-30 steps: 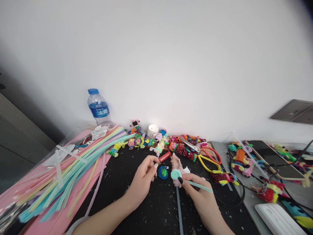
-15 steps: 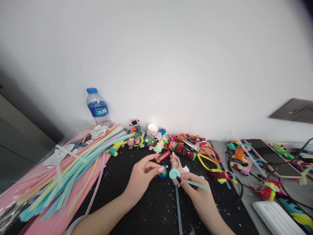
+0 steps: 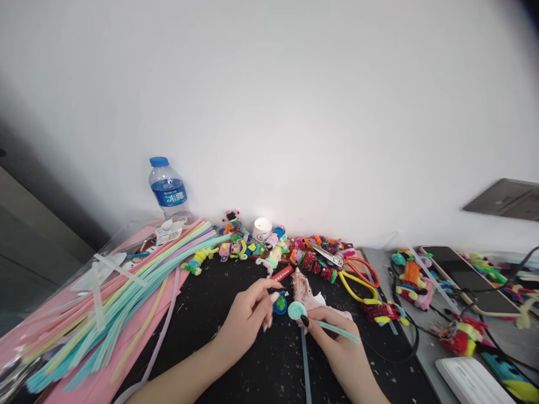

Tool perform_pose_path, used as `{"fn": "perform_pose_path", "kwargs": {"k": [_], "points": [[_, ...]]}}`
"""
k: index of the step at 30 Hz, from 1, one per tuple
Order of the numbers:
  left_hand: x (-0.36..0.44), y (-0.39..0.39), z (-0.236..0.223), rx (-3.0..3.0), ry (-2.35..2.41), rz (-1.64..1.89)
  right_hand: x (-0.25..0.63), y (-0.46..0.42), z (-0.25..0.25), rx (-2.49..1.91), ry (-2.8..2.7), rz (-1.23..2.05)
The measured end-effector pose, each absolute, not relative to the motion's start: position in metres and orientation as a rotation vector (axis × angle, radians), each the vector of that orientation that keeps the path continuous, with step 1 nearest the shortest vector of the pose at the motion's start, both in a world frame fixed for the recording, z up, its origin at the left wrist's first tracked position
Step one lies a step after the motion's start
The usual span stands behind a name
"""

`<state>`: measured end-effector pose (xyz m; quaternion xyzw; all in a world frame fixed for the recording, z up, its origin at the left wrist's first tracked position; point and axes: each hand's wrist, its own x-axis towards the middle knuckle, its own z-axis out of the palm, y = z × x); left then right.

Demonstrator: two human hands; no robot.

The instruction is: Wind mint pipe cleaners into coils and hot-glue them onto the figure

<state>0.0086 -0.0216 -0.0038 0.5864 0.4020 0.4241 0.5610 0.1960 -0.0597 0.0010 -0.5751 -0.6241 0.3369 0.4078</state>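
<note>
- Left hand [image 3: 244, 320]: forearm enters from the lower left; palm turned inward, thumb and forefinger brought near each other, remaining fingers curled. Whether the fingertips hold anything cannot be told.
- Right hand [image 3: 340, 343]: reaches in from the lower right, thumb and forefinger closed on the edge of a mint-green coil.
- Mint-green coil [image 3: 297, 310]: a flat, round, fuzzy spiral with one straight tail running out rightward across the fingers; located above the black tabletop [image 3: 248, 370], in front of a pink glue gun [image 3: 300, 286].
- Blue disc [image 3: 281, 306]: round, with a green centre; on the tabletop just beside the left fingertips.
- Bottle [image 3: 169, 193]: clear, blue-capped and blue-labelled, upright near the wall; liquid level indistinct.
- White cup [image 3: 261, 229]: upright among small fuzzy figures [image 3: 238, 247]; contents too small to tell.
- Clear plastic bag [image 3: 118, 239]: at left, with pastel fuzzy stems [image 3: 138, 286] whose ends project rightward.
</note>
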Motion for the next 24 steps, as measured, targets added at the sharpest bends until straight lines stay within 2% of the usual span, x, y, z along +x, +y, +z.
{"fn": "perform_pose_path", "kwargs": {"k": [9, 24], "points": [[0.013, -0.028, -0.007, 1.48, 0.837, 0.884, 0.191, -0.062, 0.003, -1.417, -1.581, 0.952], [0.021, -0.027, -0.007, 1.009, 0.709, 0.864, 0.191, -0.062, 0.003, -1.289, -1.596, 1.041]]}}
